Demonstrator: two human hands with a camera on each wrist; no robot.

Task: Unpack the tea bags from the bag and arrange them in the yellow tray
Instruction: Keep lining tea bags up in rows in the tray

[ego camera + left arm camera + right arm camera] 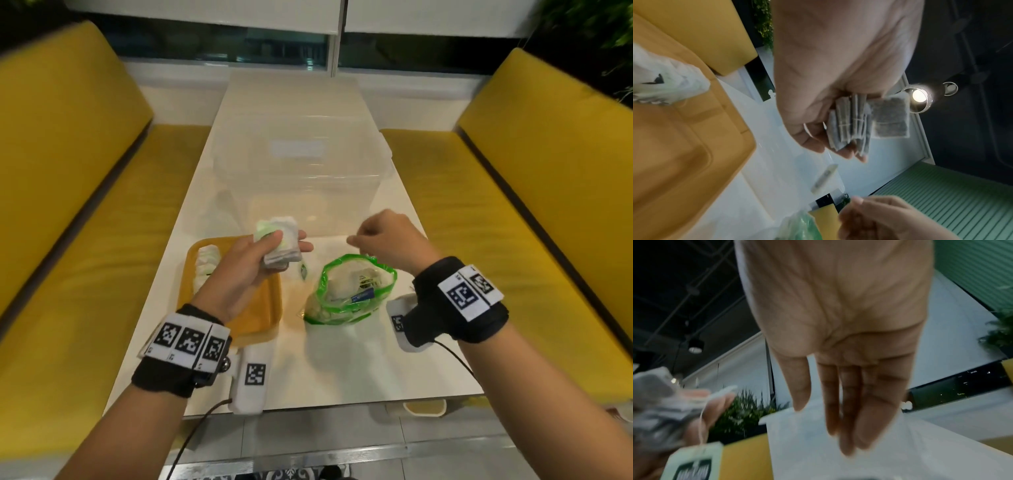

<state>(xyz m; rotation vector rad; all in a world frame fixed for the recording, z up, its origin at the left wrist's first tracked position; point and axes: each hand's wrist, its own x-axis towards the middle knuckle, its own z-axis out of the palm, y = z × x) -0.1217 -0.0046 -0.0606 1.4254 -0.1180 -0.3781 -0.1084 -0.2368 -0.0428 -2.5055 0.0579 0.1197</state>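
Clear tub (pixel 301 164) behind yellow tray (pixel 263 308) — green bag (pixel 352 291) beside.

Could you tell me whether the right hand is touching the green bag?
Apart: the head view shows the right hand raised above the green bag, bare table between.

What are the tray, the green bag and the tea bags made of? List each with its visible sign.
Yellow tray: likely moulded plastic, smooth, with rounded corners and a raised rim.
Green bag: thin clear plastic film printed green; it crinkles, shines and shows its contents.
Tea bags, held in the left hand: probably porous filter paper, matt and translucent, with dark leaf showing through, thin strings and a paper tag.
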